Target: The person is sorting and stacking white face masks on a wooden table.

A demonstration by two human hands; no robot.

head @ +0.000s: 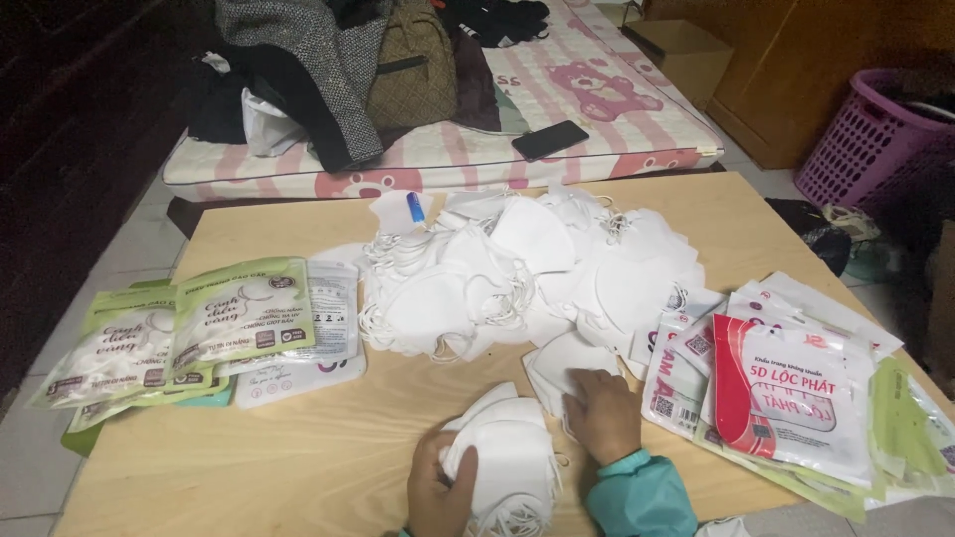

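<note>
A big heap of white face masks covers the middle of a low wooden table. My left hand grips a small stack of white masks at the table's near edge. Just right of it, my right hand, in a teal sleeve, rests with fingers on a loose white mask lying flat at the front of the heap.
Green-and-white packets lie stacked at the left of the table, red-and-white packets at the right. A blue lighter sits behind the heap. Beyond the table lie a pink mattress with clothes, bags and a black phone. A purple basket stands far right.
</note>
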